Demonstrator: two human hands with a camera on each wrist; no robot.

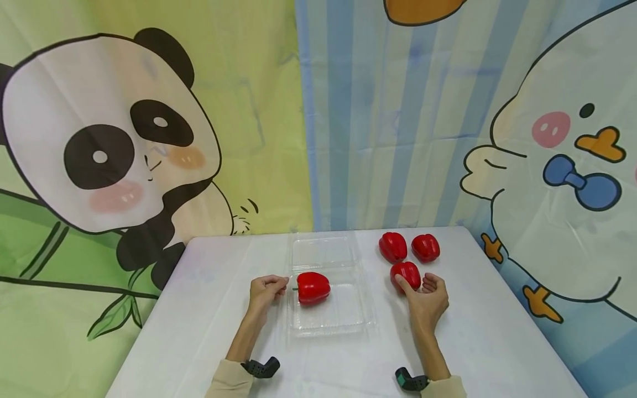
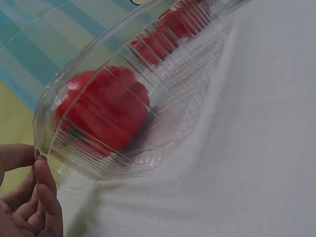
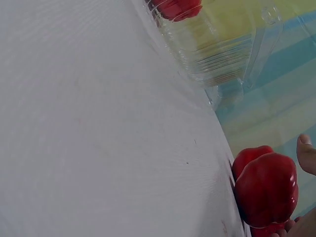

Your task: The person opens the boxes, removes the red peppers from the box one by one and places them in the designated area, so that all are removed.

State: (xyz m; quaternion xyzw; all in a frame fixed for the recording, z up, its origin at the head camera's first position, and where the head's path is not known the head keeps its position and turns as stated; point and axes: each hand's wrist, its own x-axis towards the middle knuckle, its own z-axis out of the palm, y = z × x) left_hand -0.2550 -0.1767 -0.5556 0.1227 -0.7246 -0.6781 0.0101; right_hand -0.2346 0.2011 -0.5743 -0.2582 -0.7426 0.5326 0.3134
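A clear plastic clamshell box (image 1: 328, 329) lies with its lid (image 1: 320, 251) folded back. One red bell pepper (image 1: 313, 288) rests on its side in the left part of the box, green stem to the left. My left hand (image 1: 266, 293) pinches the box's left rim between thumb and fingers, as the left wrist view also shows. At the right, my right hand (image 1: 429, 301) is at the nearest loose red bell pepper (image 1: 404, 275), thumb and fingers spread about it. In the right wrist view the thumb (image 3: 305, 153) stands apart from that pepper (image 3: 268, 190).
Two more red bell peppers, one at the back (image 1: 393, 247) and one to its right (image 1: 425, 247), lie behind the right hand. The white table (image 1: 219, 265) ends at a printed curtain (image 1: 259, 138) along the back.
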